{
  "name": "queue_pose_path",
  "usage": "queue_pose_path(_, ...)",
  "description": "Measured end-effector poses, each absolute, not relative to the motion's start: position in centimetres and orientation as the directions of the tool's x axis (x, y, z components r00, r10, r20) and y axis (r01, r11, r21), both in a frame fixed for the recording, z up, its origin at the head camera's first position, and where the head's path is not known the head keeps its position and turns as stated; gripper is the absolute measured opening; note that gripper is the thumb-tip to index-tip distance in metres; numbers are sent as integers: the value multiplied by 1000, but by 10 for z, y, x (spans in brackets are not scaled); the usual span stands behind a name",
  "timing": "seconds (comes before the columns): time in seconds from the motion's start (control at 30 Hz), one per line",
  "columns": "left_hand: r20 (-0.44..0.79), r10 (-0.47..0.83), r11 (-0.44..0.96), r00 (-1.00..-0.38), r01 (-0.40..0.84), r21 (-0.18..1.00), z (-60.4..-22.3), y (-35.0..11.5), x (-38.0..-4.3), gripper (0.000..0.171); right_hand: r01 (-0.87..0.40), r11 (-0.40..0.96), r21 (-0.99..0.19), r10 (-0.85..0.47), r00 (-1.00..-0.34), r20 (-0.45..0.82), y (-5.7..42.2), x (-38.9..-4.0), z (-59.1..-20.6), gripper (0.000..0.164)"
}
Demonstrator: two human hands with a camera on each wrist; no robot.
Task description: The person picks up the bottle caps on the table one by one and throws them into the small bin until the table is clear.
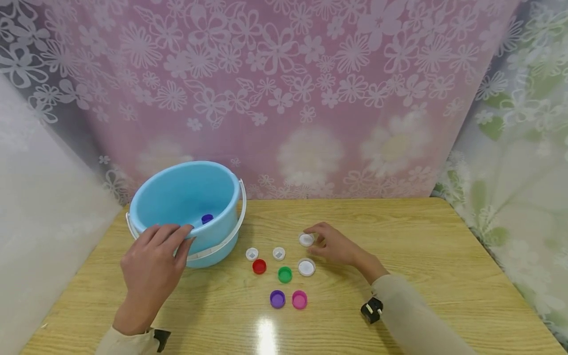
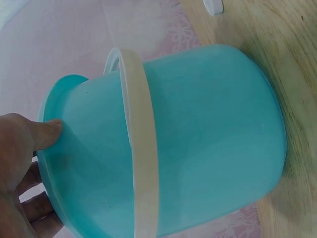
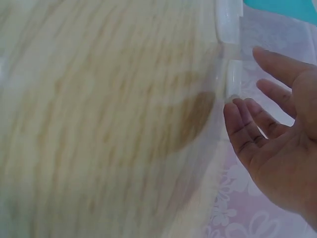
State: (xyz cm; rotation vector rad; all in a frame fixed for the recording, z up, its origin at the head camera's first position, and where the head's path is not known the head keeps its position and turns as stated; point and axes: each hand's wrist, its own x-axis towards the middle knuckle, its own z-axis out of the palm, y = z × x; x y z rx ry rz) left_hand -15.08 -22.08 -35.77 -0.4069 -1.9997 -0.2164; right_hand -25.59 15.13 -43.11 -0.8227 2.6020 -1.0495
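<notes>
My left hand grips the near rim of a light blue bucket, thumb outside and fingers over the edge; the left wrist view shows this thumb against the outer wall. A purple cap lies inside the bucket. My right hand is spread around a small white cap on the wooden table. In the right wrist view, fingertips come right at the edge of this white cap, while the thumb stands apart from it.
Between the hands lie a larger white cap, two small white caps, a red cap, a green cap, a purple cap and a pink cap. A white handle hangs on the bucket. Behind hangs a pink flowered curtain.
</notes>
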Motion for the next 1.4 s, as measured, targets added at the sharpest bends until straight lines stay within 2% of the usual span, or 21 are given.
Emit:
queue_pose_path(0.2,895,186,928,-406,371,-25,-357,-221,-150,21,-408,643,-648,-542,-840,-10,143,-259,-431,52)
queue_pose_path(0.37,894,190,927,-406,375,-27,-357,-221,-151,20,-339,677,-654,-453,-891,-6,135,-263,-430,52)
queue_pose_path(0.5,892,190,927,-409,375,-25,-357,-221,-151,20,-294,714,-635,-401,-916,-27,131,-267,-432,59)
queue_pose_path(0.63,892,187,928,-412,371,-23,-357,-222,-151,20,-326,729,-602,-424,-905,-24,130,-268,-434,58)
queue_pose_path(0.9,895,189,927,-405,374,-27,-357,-222,-151,25,-335,727,-600,-437,-899,-28,130,-270,-437,39)
queue_pose_path(1.4,891,197,926,-408,376,-32,-357,-222,-151,20,-327,745,-582,-411,-912,-14,132,-271,-436,42)
